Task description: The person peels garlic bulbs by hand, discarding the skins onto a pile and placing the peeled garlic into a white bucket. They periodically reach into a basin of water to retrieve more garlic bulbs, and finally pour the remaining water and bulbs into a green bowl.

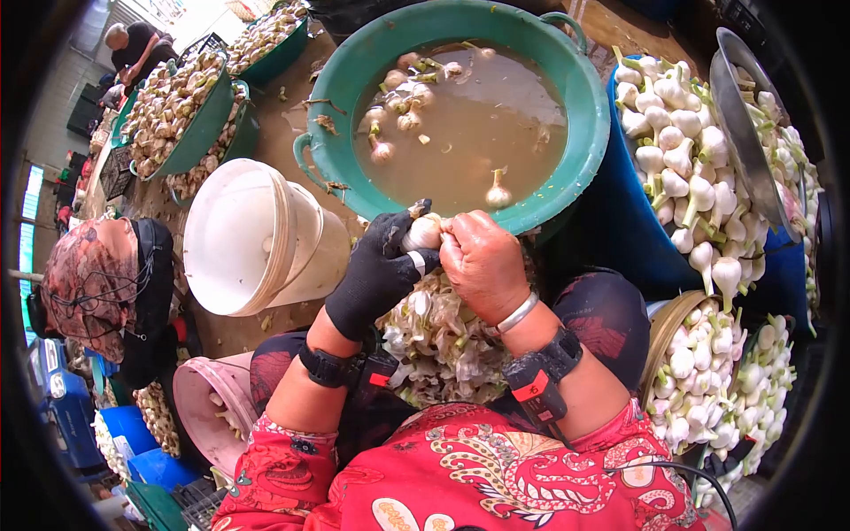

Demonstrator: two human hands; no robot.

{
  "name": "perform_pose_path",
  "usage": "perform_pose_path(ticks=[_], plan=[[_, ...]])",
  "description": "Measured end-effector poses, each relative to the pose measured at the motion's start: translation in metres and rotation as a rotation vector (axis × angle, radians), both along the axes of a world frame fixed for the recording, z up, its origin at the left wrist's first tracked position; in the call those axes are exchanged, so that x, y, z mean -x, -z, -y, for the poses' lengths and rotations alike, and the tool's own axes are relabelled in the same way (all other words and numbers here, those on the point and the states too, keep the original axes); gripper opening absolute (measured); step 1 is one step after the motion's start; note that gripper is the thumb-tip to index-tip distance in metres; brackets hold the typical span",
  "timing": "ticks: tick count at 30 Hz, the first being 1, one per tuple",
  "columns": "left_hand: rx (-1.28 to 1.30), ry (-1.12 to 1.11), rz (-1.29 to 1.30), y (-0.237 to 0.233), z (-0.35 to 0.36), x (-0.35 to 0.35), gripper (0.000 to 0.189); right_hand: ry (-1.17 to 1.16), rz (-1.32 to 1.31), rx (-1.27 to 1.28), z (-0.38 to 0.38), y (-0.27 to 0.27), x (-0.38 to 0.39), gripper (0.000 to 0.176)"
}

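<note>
Red garment (496,469), pale peelings (438,354), white bucket (319,243), green basin (586,133) around in-hand garlic bulb (423,233).

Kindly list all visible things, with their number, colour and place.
Held bulb: one, whitish, centre
Basin: one, green, ahead
Water: one pool, brown, in basin
Bulbs: several, whitish, in water
Bucket: one, white, left of basin
Second bucket: one, pink, lower left
Third bucket: one, beige, right
Garlic skins: one heap, whitish, below centre
Tubs: at least two, blue, right, lower left
Garlic: many bulbs, white, right
Metal dish: one, grey, right
Other tubs: at least two, green, upper left
Other people: at least one, dark-clothed, upper left
Left hand: one, black-gloved, holding bulb
Right hand: one, bare, pinching bulb
</note>
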State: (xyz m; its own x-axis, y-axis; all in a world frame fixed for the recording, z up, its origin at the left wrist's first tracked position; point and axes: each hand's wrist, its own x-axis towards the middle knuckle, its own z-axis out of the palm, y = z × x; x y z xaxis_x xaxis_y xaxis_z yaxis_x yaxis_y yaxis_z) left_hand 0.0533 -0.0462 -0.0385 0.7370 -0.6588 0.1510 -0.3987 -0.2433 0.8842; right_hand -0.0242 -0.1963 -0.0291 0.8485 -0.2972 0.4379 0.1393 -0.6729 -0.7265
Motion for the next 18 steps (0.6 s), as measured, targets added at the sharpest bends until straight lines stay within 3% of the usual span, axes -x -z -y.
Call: perform_pose_path(ticks=[4, 7, 9, 10, 13, 14, 16, 18], plan=[[0.023, -0.017, -0.117, -0.003, 0.001, 0.003, 0.054, 0.017, -0.075, 0.041, -0.004, 0.004, -0.001, 0.007], [-0.069, 0.016, -0.062, -0.016, 0.002, 0.005, 0.053, 0.088, -0.079, -0.089, -0.004, 0.006, -0.005, 0.005], [0.034, 0.003, -0.478, -0.026, 0.004, 0.009, 0.055, 0.154, -0.187, -0.310, -0.002, 0.017, -0.008, 0.007], [0.031, 0.005, -0.479, -0.031, 0.004, 0.010, 0.055, 0.157, -0.188, -0.312, 0.001, 0.021, -0.009, 0.007], [0.366, 0.041, -0.799, -0.046, 0.004, 0.006, 0.057, -0.008, -0.456, -0.966, 0.005, 0.021, -0.005, 0.013], [0.369, 0.040, -0.793, -0.050, 0.004, 0.007, 0.057, -0.013, -0.453, -0.963, 0.003, 0.017, -0.003, 0.013], [0.322, 0.061, -0.633, -0.056, 0.004, 0.007, 0.057, -0.041, -0.435, -1.477, 0.000, 0.009, -0.003, 0.012], [0.422, 0.030, -0.765, -0.042, 0.003, 0.006, 0.057, -0.077, -0.456, -1.575, 0.006, 0.006, -0.004, 0.013]])
